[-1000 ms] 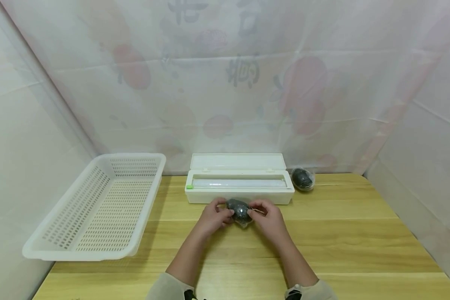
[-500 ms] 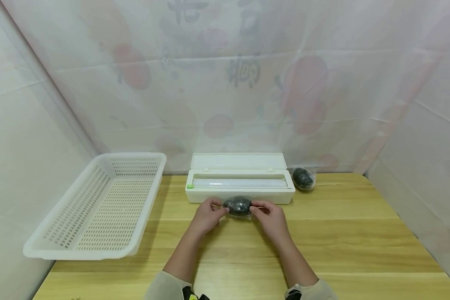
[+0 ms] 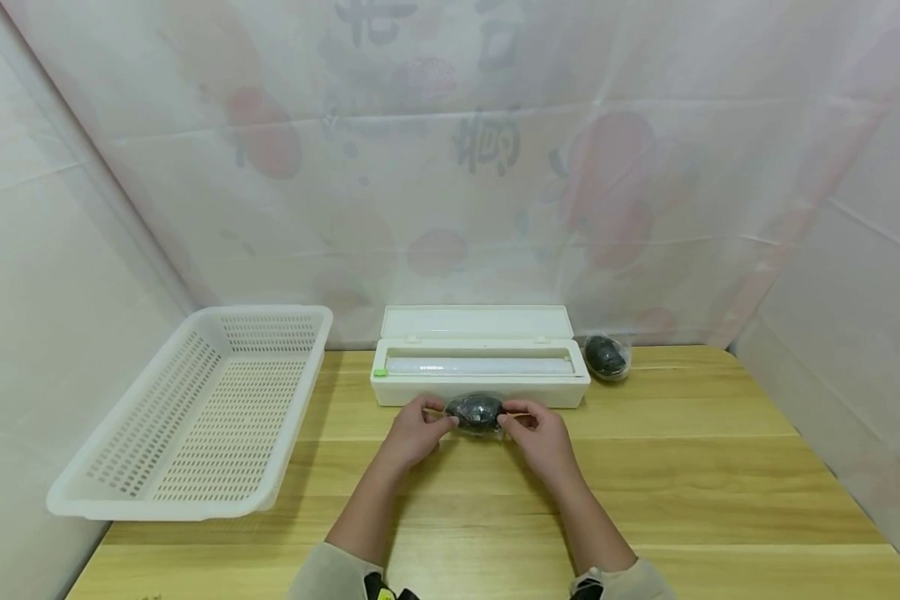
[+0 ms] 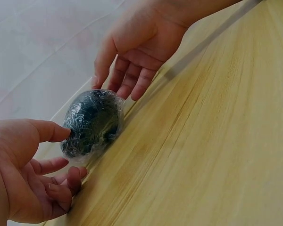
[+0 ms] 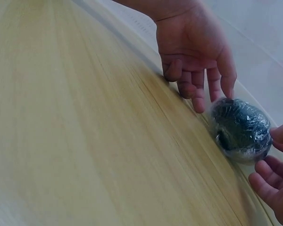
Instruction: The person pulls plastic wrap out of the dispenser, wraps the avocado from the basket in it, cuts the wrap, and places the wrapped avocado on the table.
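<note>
A dark green avocado (image 3: 476,412) wrapped in clear cling film lies lengthwise from left to right, just in front of a white cling film box (image 3: 480,390). My left hand (image 3: 412,432) pinches its left end with thumb and fingers, and my right hand (image 3: 546,437) pinches the right end. Crinkled film covers the whole avocado (image 4: 92,122) in the left wrist view. From the right wrist, the film on the avocado (image 5: 240,127) looks loose at the lower side. The box's lid (image 3: 476,322) stands raised, showing a film roll (image 3: 480,367) inside.
A second dark wrapped avocado (image 3: 606,358) sits against the box's right end. On the left stands a white perforated plastic basket (image 3: 311,400). Everything rests on a wooden table (image 3: 682,483), with a printed cloth (image 3: 435,208) hanging behind it.
Over the first half second the avocado turned to lie sideways and shifted slightly toward the box, and my hands moved to its two ends. Since then almost nothing has moved.
</note>
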The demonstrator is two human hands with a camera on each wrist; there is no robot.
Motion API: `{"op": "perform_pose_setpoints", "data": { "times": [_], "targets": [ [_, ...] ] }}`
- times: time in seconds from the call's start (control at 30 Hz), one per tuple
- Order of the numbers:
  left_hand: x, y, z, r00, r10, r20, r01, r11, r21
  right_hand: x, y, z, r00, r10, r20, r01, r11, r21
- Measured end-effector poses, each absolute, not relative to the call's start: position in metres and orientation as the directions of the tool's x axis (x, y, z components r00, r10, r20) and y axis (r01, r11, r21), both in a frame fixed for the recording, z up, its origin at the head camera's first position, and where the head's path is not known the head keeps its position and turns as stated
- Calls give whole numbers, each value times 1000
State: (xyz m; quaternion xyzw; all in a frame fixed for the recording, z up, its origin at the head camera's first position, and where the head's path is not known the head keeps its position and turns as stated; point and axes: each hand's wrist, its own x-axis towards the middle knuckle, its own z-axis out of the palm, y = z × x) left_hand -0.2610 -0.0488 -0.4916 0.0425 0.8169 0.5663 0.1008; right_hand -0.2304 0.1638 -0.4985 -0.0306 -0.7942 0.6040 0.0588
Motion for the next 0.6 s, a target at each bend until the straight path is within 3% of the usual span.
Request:
{"op": "perform_pose_setpoints", "data": {
  "times": [0.43,0.6],
  "targets": [
    [-261,-50,-492,-978,177,-113,-37,385,922,-232,166,-503,-992,95,82,-49,313,-949],
    [-254,-51,-488,-983,155,-102,-10,504,864,-229,170,-504,-988,113,102,-53,375,-925]
  ]
}}
